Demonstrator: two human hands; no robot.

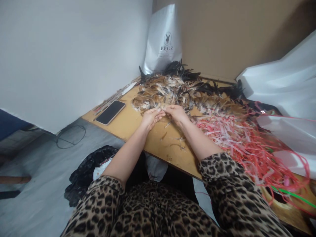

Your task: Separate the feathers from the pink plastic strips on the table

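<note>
A big heap of brown, white and black feathers (177,89) covers the far part of a wooden table (138,126). At the heap's near edge, my left hand (150,118) and my right hand (176,113) meet fingertip to fingertip. Both are closed in a pinch on feathers pulled from the pile. A few loose feathers (172,141) lie on the bare wood just below my wrists. Both arms wear leopard-print sleeves.
A black phone (110,112) lies at the table's left, beside thin sticks (111,98). A tangle of red and pink plastic strips (247,141) fills the right side. A white bag (164,39) leans at the back, white sheeting (283,82) lies right, and a black bag (89,171) sits on the floor.
</note>
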